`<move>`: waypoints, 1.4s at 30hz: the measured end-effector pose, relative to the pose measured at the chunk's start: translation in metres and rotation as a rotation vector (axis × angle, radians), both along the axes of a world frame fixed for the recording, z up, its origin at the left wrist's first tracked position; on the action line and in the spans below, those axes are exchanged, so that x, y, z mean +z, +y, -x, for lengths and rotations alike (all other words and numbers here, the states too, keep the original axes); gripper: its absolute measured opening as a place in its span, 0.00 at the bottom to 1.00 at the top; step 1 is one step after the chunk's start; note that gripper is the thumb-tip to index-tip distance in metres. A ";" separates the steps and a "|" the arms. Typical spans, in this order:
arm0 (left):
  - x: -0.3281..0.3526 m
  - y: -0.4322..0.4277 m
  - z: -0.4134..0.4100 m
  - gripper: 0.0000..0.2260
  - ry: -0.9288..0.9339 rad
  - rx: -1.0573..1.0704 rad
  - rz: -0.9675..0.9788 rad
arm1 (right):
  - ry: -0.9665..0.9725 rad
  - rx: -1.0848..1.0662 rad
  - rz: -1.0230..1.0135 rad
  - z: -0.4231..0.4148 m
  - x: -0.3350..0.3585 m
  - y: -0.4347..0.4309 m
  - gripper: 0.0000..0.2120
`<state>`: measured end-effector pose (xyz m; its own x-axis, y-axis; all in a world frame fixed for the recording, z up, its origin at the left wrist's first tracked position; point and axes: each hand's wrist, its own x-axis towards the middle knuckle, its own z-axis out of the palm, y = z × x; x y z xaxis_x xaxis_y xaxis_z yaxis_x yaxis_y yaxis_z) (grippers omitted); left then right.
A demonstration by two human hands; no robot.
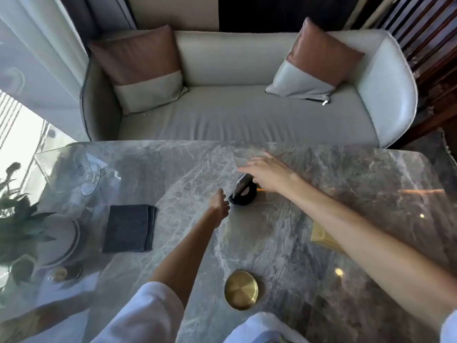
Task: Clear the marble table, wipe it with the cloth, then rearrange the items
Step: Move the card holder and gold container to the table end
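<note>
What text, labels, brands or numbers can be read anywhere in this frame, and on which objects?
None can be read.
Black stand with a card in it, between the hands: its pale oval patch is too blurred to read.
Folded dark cloth: no marking shows.
Brass dish: plain.
Gold object under the right forearm: mostly hidden, no text shows.

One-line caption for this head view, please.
Both hands, left hand and right hand, reach for a black stand on the marble table, near a folded cloth.
</note>
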<state>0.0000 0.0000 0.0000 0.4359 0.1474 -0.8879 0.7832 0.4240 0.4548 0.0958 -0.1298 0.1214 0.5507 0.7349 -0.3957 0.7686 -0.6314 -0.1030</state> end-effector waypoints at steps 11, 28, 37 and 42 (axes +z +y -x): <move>0.004 -0.001 -0.001 0.26 -0.063 0.011 0.139 | -0.072 -0.068 -0.046 0.009 0.004 0.010 0.18; 0.048 -0.049 0.138 0.18 -0.426 -0.255 0.070 | 0.259 -1.085 -0.718 0.146 0.048 -0.161 0.09; 0.052 -0.200 0.240 0.12 -0.359 -0.142 -0.108 | 0.540 -1.294 -0.941 0.261 0.014 -0.302 0.12; 0.068 -0.264 0.273 0.07 -0.288 -0.058 -0.235 | 0.578 -1.215 -0.806 0.280 -0.011 -0.359 0.07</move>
<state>-0.2728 -0.2639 0.0679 0.6763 0.3003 -0.6726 0.6287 0.2405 0.7396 -0.1838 -0.4884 0.1101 0.8660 0.0944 -0.4910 -0.4011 -0.4551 -0.7950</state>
